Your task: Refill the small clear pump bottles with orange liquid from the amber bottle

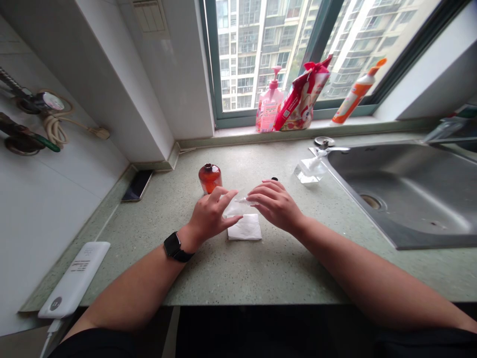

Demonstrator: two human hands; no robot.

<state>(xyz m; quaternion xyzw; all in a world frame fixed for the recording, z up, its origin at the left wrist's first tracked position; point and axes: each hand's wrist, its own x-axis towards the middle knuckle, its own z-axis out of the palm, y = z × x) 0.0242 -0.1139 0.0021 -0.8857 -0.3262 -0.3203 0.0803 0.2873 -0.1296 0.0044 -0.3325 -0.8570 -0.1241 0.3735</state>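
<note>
My left hand (211,213), with a black watch on its wrist, has thumb and fingers spread apart. Just beyond it stands an amber bottle (209,178) with no cap on its neck. In the fingertips of my right hand (275,205) is a small clear plastic piece (244,201); its exact kind is not plain. Between the hands a translucent whitish thing (231,207) shows, partly hidden by my left fingers. Below them lies a folded white tissue (245,228). A small black cap-like thing (275,179) peeks out behind my right hand.
A clear pump bottle (310,170) stands beside the steel sink (387,238) at right. A phone (137,186) and a cabled white power bank (74,280) lie left. A pink pump bottle (269,109), red bag (303,99) and orange bottle (354,99) line the windowsill.
</note>
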